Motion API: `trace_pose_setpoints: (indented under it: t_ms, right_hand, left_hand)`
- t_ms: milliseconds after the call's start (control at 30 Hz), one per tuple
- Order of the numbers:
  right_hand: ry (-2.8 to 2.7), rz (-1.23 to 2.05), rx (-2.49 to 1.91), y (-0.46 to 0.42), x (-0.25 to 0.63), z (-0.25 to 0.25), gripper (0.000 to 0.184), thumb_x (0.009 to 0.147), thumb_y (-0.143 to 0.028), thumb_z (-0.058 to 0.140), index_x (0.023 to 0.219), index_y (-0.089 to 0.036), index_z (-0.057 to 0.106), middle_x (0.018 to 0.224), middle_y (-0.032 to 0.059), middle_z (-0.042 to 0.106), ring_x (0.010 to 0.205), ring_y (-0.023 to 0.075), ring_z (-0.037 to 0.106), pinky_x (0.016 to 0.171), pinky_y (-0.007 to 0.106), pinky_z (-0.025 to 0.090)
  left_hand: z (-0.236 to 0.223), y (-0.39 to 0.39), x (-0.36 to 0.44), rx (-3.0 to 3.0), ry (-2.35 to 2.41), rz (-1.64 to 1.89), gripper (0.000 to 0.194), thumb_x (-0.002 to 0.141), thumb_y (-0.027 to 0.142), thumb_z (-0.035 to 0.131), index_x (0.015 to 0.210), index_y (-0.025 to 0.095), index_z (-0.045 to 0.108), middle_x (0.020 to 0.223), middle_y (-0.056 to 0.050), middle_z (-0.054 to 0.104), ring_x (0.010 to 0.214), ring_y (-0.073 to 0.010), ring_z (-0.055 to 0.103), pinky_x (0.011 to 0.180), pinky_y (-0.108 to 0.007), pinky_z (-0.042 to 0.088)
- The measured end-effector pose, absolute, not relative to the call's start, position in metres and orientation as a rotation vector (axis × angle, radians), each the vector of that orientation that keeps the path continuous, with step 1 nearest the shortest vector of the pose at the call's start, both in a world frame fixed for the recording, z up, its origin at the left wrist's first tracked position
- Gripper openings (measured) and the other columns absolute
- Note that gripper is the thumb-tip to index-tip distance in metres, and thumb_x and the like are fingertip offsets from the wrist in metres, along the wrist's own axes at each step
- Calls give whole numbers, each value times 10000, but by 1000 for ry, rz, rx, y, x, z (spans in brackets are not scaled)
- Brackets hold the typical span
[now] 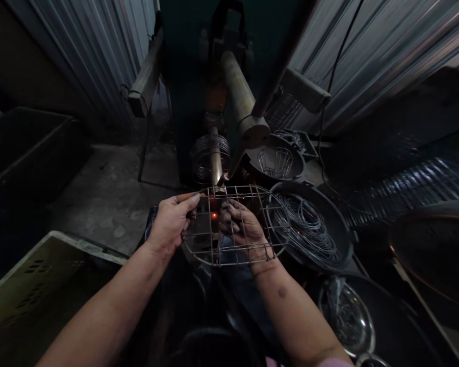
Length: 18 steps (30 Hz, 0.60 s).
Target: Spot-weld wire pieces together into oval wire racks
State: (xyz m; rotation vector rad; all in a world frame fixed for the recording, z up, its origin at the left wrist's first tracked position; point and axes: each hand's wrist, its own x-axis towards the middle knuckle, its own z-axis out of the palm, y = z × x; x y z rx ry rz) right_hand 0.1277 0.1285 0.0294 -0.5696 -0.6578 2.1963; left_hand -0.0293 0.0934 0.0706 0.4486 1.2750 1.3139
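A rounded wire rack is held level in front of me, its far edge at the tip of a spot welder's lower electrode arm. My left hand pinches the rack's left edge between thumb and fingers. Underneath, seen through the grid, is my right hand; its fingers are curled closed at the wires near the middle, and their exact grip is partly hidden. A thin upper electrode slants down to the rack's far edge. Small orange sparks glow below the wires.
A basin of loose wire rings stands on the right, with a pan holding a small wire basket behind it. Wire rings hang round the lower arm. A yellow plastic crate is at left; shiny metal rings lie at lower right.
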Motion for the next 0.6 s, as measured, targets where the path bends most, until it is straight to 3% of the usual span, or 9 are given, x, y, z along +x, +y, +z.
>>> trace_pose_setpoints:
  t_ms: [600]
  right_hand:
    - [-554,2116,-615,137,125,44,122,680,-110,582,779,-138,517,570,-34,507,369,-1,308,376,129,278]
  left_hand:
    - [75,109,-27,500,1256,1347,258,583,267,719,771,101,655,439,48,439,275,-22,284,271,-164,165]
